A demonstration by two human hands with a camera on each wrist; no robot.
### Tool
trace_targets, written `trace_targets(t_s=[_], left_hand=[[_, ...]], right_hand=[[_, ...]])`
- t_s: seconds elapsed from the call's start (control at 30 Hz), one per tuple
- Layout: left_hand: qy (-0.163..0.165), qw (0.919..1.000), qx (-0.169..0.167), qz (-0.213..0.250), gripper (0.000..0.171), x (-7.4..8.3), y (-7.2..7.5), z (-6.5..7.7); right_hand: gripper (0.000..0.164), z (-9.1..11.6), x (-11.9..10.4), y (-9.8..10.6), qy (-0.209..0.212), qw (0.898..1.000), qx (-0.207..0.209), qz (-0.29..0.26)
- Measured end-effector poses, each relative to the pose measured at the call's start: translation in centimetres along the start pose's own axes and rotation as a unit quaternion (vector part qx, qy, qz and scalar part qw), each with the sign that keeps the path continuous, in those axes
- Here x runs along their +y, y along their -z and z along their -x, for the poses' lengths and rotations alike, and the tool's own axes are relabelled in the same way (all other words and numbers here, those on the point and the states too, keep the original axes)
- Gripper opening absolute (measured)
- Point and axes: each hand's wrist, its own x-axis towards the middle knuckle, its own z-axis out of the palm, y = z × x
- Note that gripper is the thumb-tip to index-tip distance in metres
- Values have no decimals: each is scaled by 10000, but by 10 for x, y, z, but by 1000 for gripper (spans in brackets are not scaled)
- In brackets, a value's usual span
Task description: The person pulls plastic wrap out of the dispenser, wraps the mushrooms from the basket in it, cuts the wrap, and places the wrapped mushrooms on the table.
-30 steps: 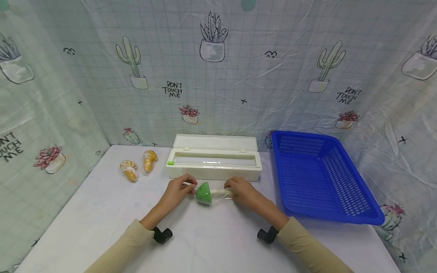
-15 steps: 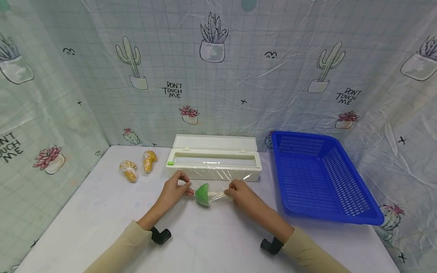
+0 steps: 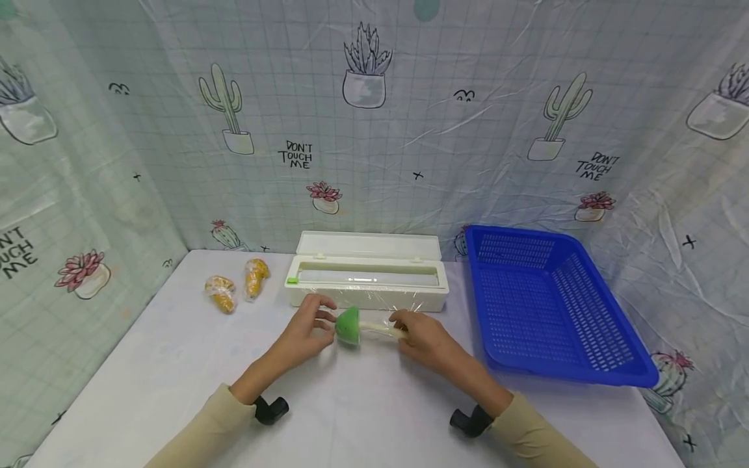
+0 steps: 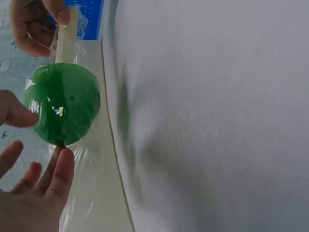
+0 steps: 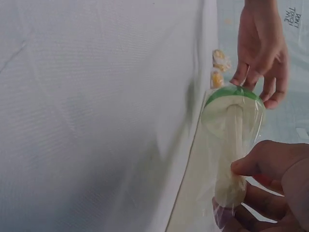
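A toy mushroom (image 3: 348, 326) with a green cap and a pale stem lies sideways between the two hands, with clear plastic film round it. My right hand (image 3: 424, 335) grips the end of the stem (image 5: 229, 164) through the film, thumb on one side and fingers on the other. At the cap (image 4: 65, 104), my left hand (image 3: 307, 328) has its fingers spread, with fingertips touching the rounded top. Behind the mushroom stands a white cling film dispenser (image 3: 374, 299), lid raised, its roll (image 3: 368, 277) showing inside.
Two film-wrapped yellow pieces (image 3: 222, 294) lie at the table's back left. A blue plastic basket (image 3: 488, 325) stands on the right, close to the dispenser. A patterned curtain (image 3: 374, 175) closes off the back and sides.
The right hand has shifted slightly right with the stem. The left fingers, earlier pinching film beside the cap, are now spread against the cap. The mushroom has turned and risen slightly.
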Motion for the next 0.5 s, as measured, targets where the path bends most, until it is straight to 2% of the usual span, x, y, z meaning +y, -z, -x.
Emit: trace_targets(t_s=[0.1,0.17,0.27,0.37,0.43,0.5], left_hand=[[-584,9962,-261,-589,64,1,-3,1],[-776,9916,-314,-984,72,3,-6,1],[-792,9861,-228,-1444,78,5,-9,-2],[-732,9806,-7,-1819,80,7,-12,-5],[-717,9788,76,-1916,79,7,-14,-6],[-741,9780,129,-1945,79,7,-14,-6]], right_hand=[[35,1,1,4,-170,9990,43,-401],[35,2,3,6,-159,9983,84,-562],[33,2,5,9,-65,9980,134,-621],[29,3,5,11,50,9973,208,-698],[29,4,5,13,38,9972,210,-720],[35,4,5,16,39,9977,176,-660]])
